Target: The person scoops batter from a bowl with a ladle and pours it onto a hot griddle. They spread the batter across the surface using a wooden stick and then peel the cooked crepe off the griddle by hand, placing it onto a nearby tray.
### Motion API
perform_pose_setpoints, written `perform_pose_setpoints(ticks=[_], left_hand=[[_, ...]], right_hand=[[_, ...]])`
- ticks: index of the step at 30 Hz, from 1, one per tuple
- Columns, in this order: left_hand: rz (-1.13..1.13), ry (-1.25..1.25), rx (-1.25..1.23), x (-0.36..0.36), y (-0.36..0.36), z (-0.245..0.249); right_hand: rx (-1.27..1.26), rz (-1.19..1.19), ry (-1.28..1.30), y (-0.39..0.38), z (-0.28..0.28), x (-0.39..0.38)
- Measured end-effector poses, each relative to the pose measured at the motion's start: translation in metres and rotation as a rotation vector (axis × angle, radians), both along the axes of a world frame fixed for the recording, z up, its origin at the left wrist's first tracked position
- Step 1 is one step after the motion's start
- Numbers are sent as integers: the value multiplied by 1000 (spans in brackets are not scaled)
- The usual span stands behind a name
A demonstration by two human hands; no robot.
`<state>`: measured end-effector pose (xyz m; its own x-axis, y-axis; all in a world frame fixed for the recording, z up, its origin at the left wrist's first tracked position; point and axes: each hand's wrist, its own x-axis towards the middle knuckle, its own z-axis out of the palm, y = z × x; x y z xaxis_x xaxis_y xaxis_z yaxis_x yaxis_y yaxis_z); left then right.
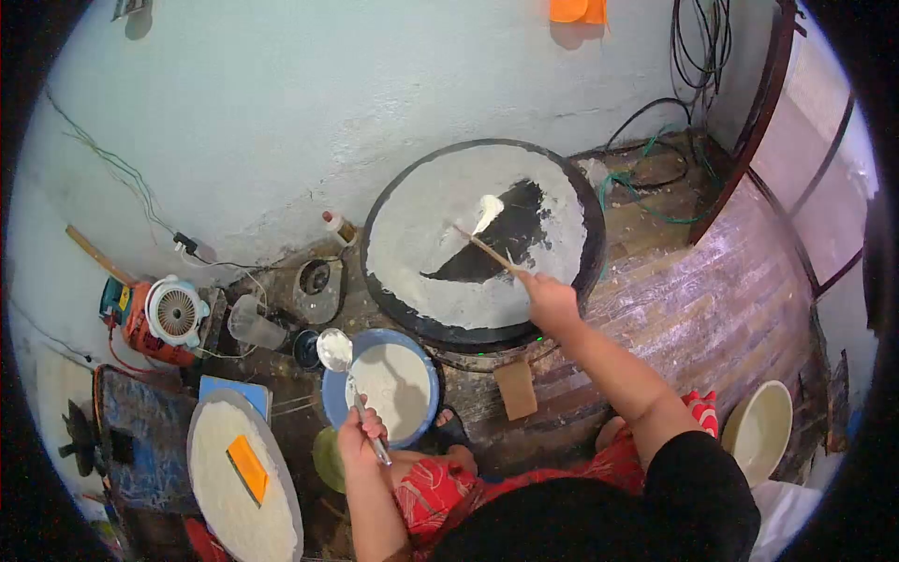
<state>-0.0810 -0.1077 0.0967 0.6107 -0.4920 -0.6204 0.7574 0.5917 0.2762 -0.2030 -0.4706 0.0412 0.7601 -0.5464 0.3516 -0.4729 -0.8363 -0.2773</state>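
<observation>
My right hand [551, 302] grips the thin handle of a wooden batter spreader [491, 253], whose far end rests over a large round griddle [592, 253]. Pale batter [421, 211] coats most of the griddle. A dark bare patch [487, 258] shows near its middle, with a thicker white blob [488, 211] at the patch's upper edge. My left hand [360, 436] is closed around the handle of a ladle [334, 349]. White batter coats the ladle's bowl, which hangs by the left rim of a blue tub [330, 398] of batter.
At lower left lies a round white-topped board [208, 468] with an orange scraper [247, 468]. A blower [174, 311], a clear jug [255, 325] and a bottle [339, 229] stand along the wall. A cream basin [758, 433] sits at right. Cables [646, 178] trail behind the griddle.
</observation>
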Motion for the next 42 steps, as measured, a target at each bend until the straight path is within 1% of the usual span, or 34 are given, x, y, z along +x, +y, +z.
perform_pose_setpoints(ticks=[1, 3, 4, 6, 7, 9, 10, 11, 13, 15, 16, 17, 19, 20, 21, 23, 24, 25, 27, 28, 29, 31, 32, 35, 36, 37, 39, 40, 41, 42], left_hand=[[-1, 23, -26, -1, 0, 1], [-13, 9, 22, 0, -1, 1], [-27, -5, 66, 0, -1, 1], [-35, 9, 52, 1, 0, -1], [-39, 24, 35, 2, 1, -2], [-34, 34, 3, 4, 2, -4], [-20, 23, 19, 3, 2, -3], [-6, 13, 35, 2, 1, -3], [-33, 11, 13, 5, 2, -9], [-35, 24, 0, 5, 3, -9], [-40, 24, 5, 5, 4, -9], [-52, 21, 18, 5, 4, -9], [-69, 15, 24, 6, 2, -9], [-49, 25, 28, 4, 2, -7], [-29, 36, 30, 4, 2, -5], [-14, 32, 33, 3, -1, -4], [2, 15, 44, 2, -3, -3], [18, 0, 58, 1, -4, -2], [10, 6, 89, 0, -6, 1], [-6, 12, 74, 0, -7, 2], [-20, 16, 57, 0, -8, 3], [-51, -23, 92, 2, -6, -1], [-42, -14, 70, 2, -5, -2], [-21, 5, 49, 3, -6, 1], [-8, 22, 59, 1, -6, 1], [-8, 28, 65, -1, -5, -1], [-23, 19, 70, 2, -6, -1], [-26, 15, 69, 3, -8, -1], [-38, 27, 51, 3, -8, -1], [-49, 40, 34, 2, -7, 0]], right_hand=[[5, -1, 1, -13, -1, -3], [-96, -198, 140, -45, 4, -1], [-90, -199, 140, -53, 7, 1], [13, -241, 104, -65, 14, -1], [12, -250, 101, -63, 10, -1], [237, -233, -131, -44, -6, 3], [172, -155, -130, -21, 13, -7], [145, -68, -46, -19, -1, -8], [-39, -106, 111, -30, -6, -13], [-55, -278, 172, -57, 1, -14], [-56, -320, 226, -66, 8, -16], [-53, -324, 225, -67, 11, -20], [36, -346, 153, -69, 21, -26], [189, -372, 129, -62, 25, -28], [184, -373, 128, -60, 19, -32], [462, -221, -196, -64, -2, -35], [476, -238, -230, -82, -21, -32], [479, -239, -229, -92, -14, -34], [554, -379, -147, -115, 1, -36], [523, -322, -141, -127, -4, -35], [524, -325, -147, -129, -7, -33], [518, -176, -54, -128, -5, -33], [517, -179, -54, -128, -3, -37], [1024, -73, -128, -125, 15, -59], [796, -132, -283, -140, -19, -59], [801, -135, -278, -139, -19, -60], [505, -184, -131, -140, -16, -51], [685, -260, -102, -120, 4, -41], [567, -173, -100, -133, -43, -26], [544, -141, -39, -118, -33, -23]])
